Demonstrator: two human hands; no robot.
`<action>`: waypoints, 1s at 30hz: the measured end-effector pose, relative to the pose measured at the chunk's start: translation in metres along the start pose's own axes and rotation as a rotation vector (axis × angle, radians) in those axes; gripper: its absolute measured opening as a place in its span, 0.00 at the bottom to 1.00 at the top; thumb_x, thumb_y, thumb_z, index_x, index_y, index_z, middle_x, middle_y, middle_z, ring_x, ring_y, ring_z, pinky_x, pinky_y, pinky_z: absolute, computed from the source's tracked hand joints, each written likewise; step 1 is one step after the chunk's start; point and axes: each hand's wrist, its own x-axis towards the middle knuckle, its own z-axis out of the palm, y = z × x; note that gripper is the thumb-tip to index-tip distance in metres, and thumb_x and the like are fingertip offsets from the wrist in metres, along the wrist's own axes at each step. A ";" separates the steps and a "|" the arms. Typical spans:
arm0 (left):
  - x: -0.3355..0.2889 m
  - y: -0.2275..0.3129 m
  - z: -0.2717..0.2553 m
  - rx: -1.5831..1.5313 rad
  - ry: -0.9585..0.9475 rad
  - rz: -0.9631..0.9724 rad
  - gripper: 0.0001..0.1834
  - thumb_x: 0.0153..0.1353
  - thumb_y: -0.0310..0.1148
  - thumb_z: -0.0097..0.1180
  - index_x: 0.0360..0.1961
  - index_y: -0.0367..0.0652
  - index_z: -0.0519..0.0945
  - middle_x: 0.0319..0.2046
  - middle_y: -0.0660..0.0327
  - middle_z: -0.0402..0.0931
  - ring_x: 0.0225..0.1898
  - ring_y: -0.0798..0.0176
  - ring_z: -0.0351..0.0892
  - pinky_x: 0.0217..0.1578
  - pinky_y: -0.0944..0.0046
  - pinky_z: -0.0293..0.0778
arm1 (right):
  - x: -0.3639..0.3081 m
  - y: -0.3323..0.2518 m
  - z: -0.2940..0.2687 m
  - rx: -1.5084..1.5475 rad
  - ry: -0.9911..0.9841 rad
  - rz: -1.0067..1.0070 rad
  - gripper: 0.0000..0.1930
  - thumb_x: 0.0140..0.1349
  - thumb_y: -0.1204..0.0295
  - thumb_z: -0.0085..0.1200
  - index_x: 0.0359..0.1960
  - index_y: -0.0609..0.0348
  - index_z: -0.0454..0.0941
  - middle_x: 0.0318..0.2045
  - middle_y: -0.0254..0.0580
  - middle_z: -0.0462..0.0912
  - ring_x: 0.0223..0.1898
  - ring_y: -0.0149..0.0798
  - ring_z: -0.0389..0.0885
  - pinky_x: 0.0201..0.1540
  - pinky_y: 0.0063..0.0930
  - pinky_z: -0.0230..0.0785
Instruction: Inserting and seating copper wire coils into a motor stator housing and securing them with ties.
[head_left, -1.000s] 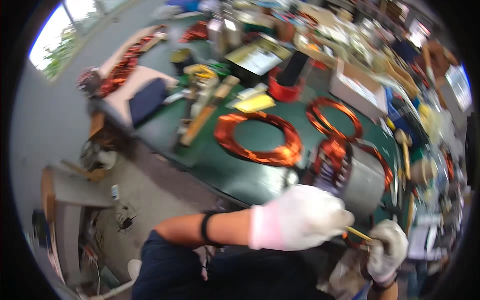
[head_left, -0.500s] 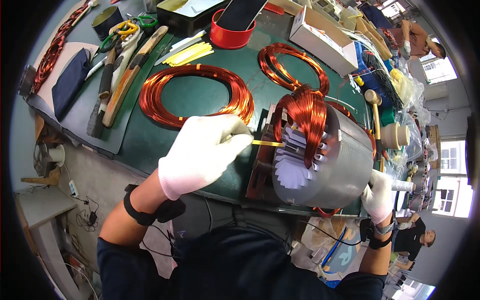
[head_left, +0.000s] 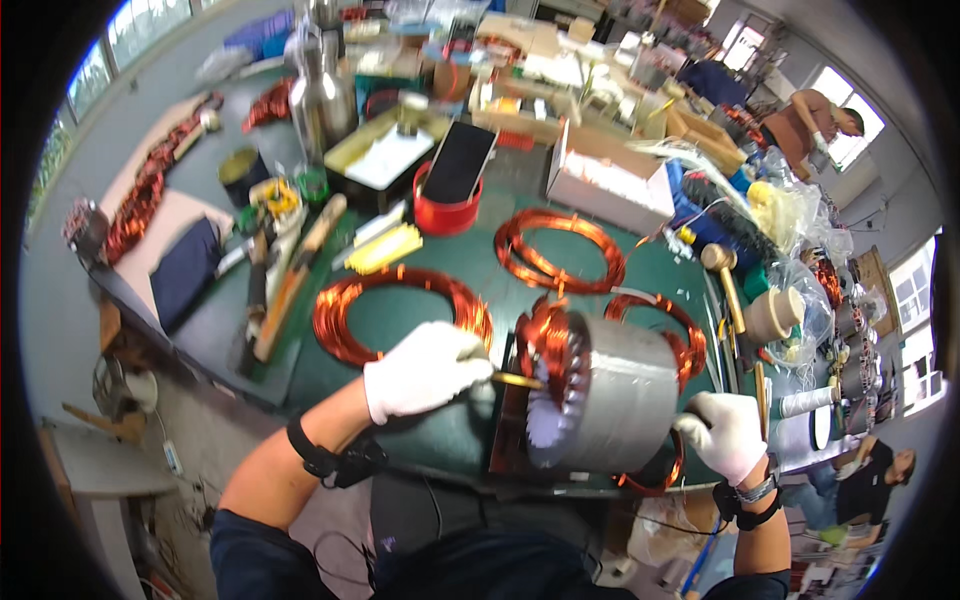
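Left hand (head_left: 425,370) pinching strip (head_left: 518,380), its length pointing right from fingers (head_left: 474,364) toward stator (head_left: 630,395); right hand (head_left: 724,434) sitting beyond, grip unclear.

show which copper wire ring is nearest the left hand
The wide ring left of the metal cylinder: in view, the left hand overlaps its near edge. The ring farther back and the partly hidden ring beyond the cylinder sit farther right.

It's white gloves (head_left: 408,385) on left hand (head_left: 428,370) and right hand (head_left: 724,434), black straps (head_left: 310,452) just behind each, dark sleeves (head_left: 258,555) farther back!
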 end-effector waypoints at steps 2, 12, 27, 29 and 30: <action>0.001 0.002 0.002 -0.029 -0.013 -0.014 0.16 0.64 0.40 0.58 0.35 0.34 0.85 0.24 0.54 0.82 0.28 0.61 0.81 0.33 0.58 0.75 | -0.008 0.013 0.003 0.015 -0.009 0.004 0.17 0.57 0.54 0.68 0.26 0.56 0.83 0.19 0.49 0.80 0.24 0.54 0.82 0.28 0.43 0.73; 0.017 0.006 0.017 0.148 0.027 0.039 0.21 0.64 0.42 0.60 0.26 0.30 0.77 0.23 0.42 0.75 0.25 0.44 0.70 0.32 0.51 0.71 | -0.013 0.041 -0.004 -0.042 0.046 -0.036 0.21 0.61 0.50 0.63 0.26 0.56 0.82 0.20 0.51 0.78 0.25 0.58 0.81 0.27 0.44 0.72; 0.011 0.009 0.023 0.062 0.030 -0.063 0.19 0.66 0.43 0.61 0.25 0.37 0.81 0.19 0.60 0.77 0.22 0.69 0.74 0.28 0.63 0.71 | -0.039 0.050 -0.011 -0.107 0.109 0.018 0.25 0.61 0.45 0.62 0.20 0.54 0.80 0.17 0.50 0.78 0.23 0.56 0.82 0.29 0.45 0.73; 0.018 -0.003 0.037 0.127 0.080 0.032 0.19 0.66 0.42 0.60 0.26 0.36 0.82 0.19 0.60 0.77 0.23 0.69 0.75 0.29 0.64 0.71 | -0.040 0.037 -0.021 -0.136 0.105 0.032 0.24 0.61 0.45 0.62 0.21 0.53 0.81 0.17 0.49 0.79 0.23 0.55 0.82 0.29 0.46 0.74; 0.019 -0.007 0.040 0.187 0.119 0.132 0.18 0.66 0.41 0.60 0.27 0.36 0.83 0.20 0.60 0.78 0.23 0.69 0.75 0.30 0.64 0.72 | -0.036 0.034 -0.023 -0.131 0.107 0.030 0.24 0.61 0.45 0.62 0.21 0.53 0.81 0.17 0.49 0.79 0.23 0.55 0.82 0.29 0.46 0.74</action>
